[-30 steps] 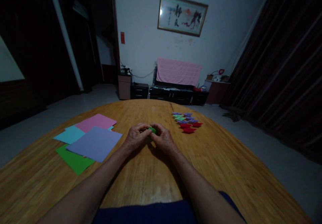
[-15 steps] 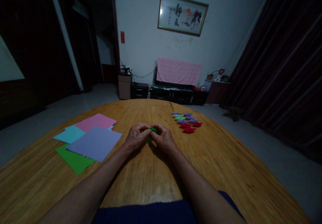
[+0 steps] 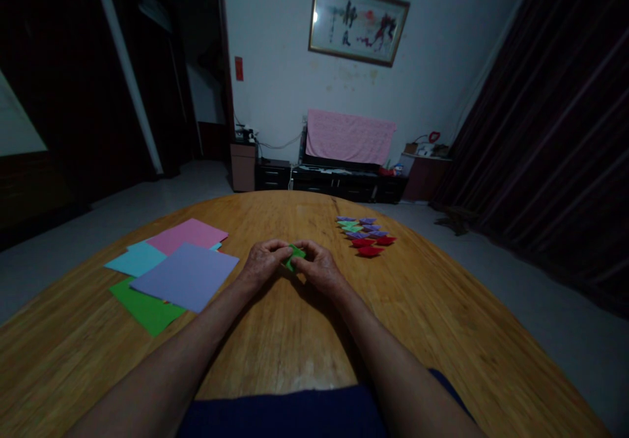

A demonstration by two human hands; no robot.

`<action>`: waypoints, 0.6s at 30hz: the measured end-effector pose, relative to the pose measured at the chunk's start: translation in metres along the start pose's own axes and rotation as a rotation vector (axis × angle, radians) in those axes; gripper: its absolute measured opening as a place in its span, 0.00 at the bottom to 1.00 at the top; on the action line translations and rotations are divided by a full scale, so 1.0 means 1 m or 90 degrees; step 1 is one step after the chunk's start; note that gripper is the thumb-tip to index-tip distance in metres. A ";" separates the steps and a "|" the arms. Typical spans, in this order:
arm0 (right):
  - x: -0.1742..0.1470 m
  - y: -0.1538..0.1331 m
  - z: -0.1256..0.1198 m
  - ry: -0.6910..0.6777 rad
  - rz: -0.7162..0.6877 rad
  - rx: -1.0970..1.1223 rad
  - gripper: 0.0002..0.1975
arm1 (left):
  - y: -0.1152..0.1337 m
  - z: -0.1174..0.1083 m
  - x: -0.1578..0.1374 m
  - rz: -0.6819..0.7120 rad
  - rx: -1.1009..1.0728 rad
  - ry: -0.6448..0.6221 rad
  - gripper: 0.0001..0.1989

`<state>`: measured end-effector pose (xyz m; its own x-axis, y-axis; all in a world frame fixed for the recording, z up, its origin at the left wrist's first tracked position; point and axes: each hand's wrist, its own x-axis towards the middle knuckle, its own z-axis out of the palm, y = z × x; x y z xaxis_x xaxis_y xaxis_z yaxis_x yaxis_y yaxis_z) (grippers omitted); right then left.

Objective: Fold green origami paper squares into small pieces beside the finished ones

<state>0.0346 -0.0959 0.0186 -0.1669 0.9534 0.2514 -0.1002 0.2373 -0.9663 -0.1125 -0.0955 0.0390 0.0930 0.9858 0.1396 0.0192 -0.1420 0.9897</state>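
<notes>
A small piece of folded green paper [image 3: 295,256] is held between my two hands, just above the middle of the table. My left hand [image 3: 265,261] pinches its left side with thumb and fingers. From the right, my right hand [image 3: 317,264] grips it, thumb pressed on its near face. The fingers cover much of the paper, so its full folded shape is hidden.
On the wooden table [image 3: 275,353], loose sheets lie at left: purple [image 3: 189,275], green [image 3: 147,308], light blue [image 3: 135,259] and pink [image 3: 189,235]. Rows of small folded paper pieces, including a red one [image 3: 370,252], stand at right. Beyond is a pink-draped television [image 3: 350,136].
My hands have parted slightly, and more of the green folded paper shows between them. The loose sheets and the folded pieces stay in place on the table.
</notes>
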 end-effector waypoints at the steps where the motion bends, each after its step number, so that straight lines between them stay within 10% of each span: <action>1: 0.000 0.000 0.000 -0.002 0.013 0.012 0.14 | -0.001 0.000 0.000 -0.008 -0.011 -0.006 0.08; 18: -0.007 -0.013 -0.001 -0.055 0.169 0.083 0.16 | -0.010 -0.010 0.012 -0.129 -0.059 0.048 0.10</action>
<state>0.0381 -0.1054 0.0297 -0.2867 0.9580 0.0007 -0.1653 -0.0487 -0.9850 -0.1212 -0.0815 0.0310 0.0222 0.9978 -0.0630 -0.0612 0.0643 0.9961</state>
